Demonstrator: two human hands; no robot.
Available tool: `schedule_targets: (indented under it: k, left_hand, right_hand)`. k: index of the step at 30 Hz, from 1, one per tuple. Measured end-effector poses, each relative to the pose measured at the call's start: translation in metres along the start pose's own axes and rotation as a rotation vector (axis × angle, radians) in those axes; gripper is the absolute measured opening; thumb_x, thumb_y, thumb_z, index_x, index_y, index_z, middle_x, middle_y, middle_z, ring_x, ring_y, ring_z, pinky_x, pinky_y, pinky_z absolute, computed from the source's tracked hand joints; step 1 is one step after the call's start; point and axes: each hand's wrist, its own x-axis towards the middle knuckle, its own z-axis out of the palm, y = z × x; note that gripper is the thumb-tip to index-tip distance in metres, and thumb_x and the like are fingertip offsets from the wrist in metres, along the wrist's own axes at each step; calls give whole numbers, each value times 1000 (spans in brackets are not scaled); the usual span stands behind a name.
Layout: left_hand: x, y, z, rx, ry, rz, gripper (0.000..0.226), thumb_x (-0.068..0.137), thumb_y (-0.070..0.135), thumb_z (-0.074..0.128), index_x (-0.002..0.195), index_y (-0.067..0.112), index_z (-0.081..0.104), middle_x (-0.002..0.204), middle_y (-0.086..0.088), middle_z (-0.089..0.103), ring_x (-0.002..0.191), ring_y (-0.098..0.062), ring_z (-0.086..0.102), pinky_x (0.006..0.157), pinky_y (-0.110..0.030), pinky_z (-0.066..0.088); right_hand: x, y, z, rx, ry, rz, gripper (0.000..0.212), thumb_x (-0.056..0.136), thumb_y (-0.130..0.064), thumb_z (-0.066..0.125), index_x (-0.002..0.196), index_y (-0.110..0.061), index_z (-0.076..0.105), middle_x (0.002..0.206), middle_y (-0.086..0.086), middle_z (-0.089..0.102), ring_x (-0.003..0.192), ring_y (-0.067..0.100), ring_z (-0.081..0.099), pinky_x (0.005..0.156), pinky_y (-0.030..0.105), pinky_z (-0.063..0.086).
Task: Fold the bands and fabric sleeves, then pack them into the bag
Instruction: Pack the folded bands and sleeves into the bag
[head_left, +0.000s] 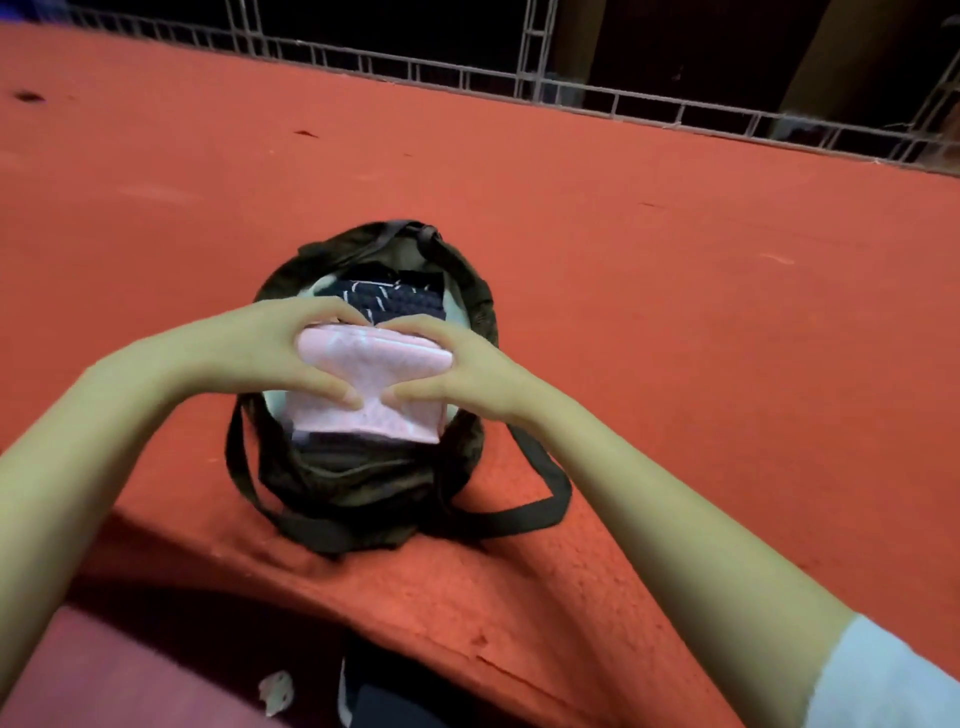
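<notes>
Main risk: the pink folded fabric (374, 358) springs open as it goes in. It's a thick, soft stack, so if either hand lets go early the layers prob fan out and the fold is lost. Second risk: the bag (332, 488) is limp, w/ a slumped rim and nothing bracing its mouth, since both hands are busy. A push down could drag the wall inward or catch the bundle's lower edge on the rim at 6 o'clock, leaving it perched half out. Third: the navy knit piece (405, 304) already fills the 12 o'clock side of the opening, so room looks tight, and jamming the pink stack in could rumple both. The strap (540, 499), looped on the red surface (649, 270) at approx 4 o'clock from the bag, could snag a wrist on the way out. Grip: the L hand (260, 345) clamps the bundle's 9 o'clock end and the R hand (472, 379) its 3 o'clock end. On each, the fingers curl over the top and far side, w/ the thumb pressed on the near face. The thumb tips nearly meet at centre but are just apart. Both hands are closed firmly on the cloth, not spread. The bundle sits in the bag's mouth on the 6 o'clock side, w/ its lower edge at or just inside the rim; how deep I can't tell.
</notes>
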Motion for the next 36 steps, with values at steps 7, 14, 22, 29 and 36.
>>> schedule_targets:
  k: [7, 14, 22, 29, 36]
  left_hand:
    - [-17, 9, 1, 18, 206, 125, 95, 52, 71, 65, 135, 29, 48, 133, -1, 40, 123, -17, 34, 103, -33, 32]
    - [-8, 0, 23, 131, 102, 175, 106, 75, 40, 75, 144, 35, -5, 159, -4, 2, 146, -22, 2, 115, -33, 8]
    - [2, -3, 19, 376, 301, 236, 98, 69, 46, 77, 148, 16, 28, 152, -12, 30, 140, -34, 28, 111, -48, 26]
    - [1, -10, 37, 337, 274, 265, 102, 69, 41, 79, 148, 9, 23, 152, -17, 27, 139, -38, 26, 112, -48, 24]
    - [1, -17, 20, 225, 127, 290, 100, 80, 34, 73, 148, 27, 0, 158, -3, 2, 146, -23, 4, 118, -40, 11]
  right_hand:
    - [30, 28, 18, -165, 30, -38, 67, 70, -36, 79, 129, -30, 49, 124, -6, 54, 116, 10, 48, 101, 31, 40]
    - [21, 28, 24, -607, 80, -78, 80, 74, -44, 73, 142, -30, 34, 127, 5, 37, 116, 23, 41, 92, 40, 41]
    - [39, 24, 17, -782, 145, -156, 73, 77, -33, 71, 142, -22, 39, 120, 9, 46, 111, 28, 41, 86, 35, 34]
    - [34, 41, 34, -785, 151, -174, 82, 77, -35, 71, 147, -17, 32, 151, 21, 21, 139, 37, 19, 114, 45, 16]
    - [35, 41, 20, -673, -26, -121, 87, 83, -34, 69, 151, -22, 17, 158, 11, 6, 146, 25, 4, 118, 40, 13]
